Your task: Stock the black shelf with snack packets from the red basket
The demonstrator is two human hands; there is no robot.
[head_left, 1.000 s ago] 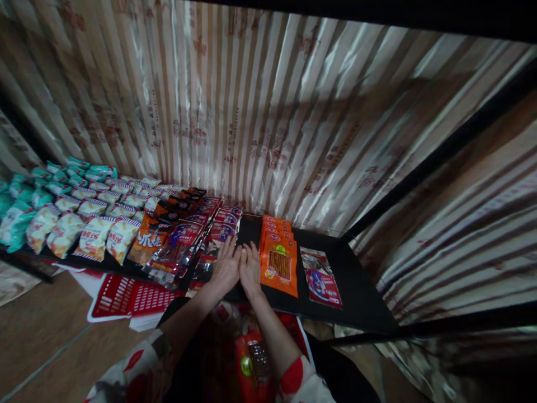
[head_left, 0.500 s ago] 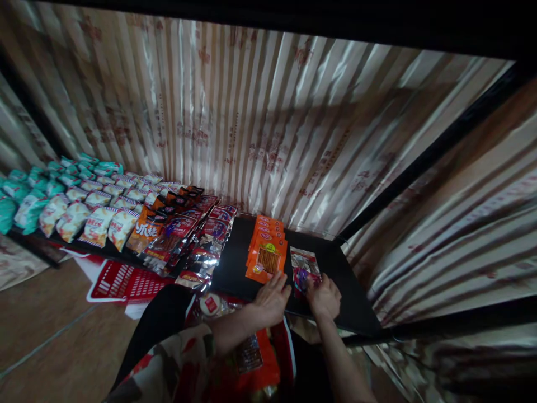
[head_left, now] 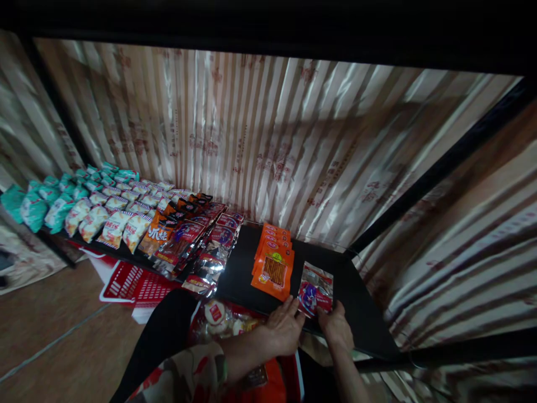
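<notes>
A red, purple and silver snack packet (head_left: 315, 290) lies on the right part of the black shelf (head_left: 364, 305). My right hand (head_left: 337, 329) pinches its near right corner, the thumb on top of the packet. My left hand (head_left: 285, 326) rests at the shelf's front edge, fingers stretched out between that packet and the orange ones, touching close to the packet's near left corner. Just beyond my left fingertips is an overlapping row of several orange snack packets (head_left: 273, 268), the front one showing brown sticks.
Leftward along the shelf stand red-silver packets (head_left: 213, 252), orange-black bags (head_left: 157, 232), white bags (head_left: 115, 226) and teal bags (head_left: 36, 210). Below are a red basket (head_left: 121, 282) and, by my lap, a container with round packaged snacks (head_left: 215, 312). A striped curtain (head_left: 235, 129) hangs behind.
The view has shifted, so the shelf sits lower and further right. The red packet has straightened and more of its front shows, my right hand now at its near corner. My left hand is closer to it.
</notes>
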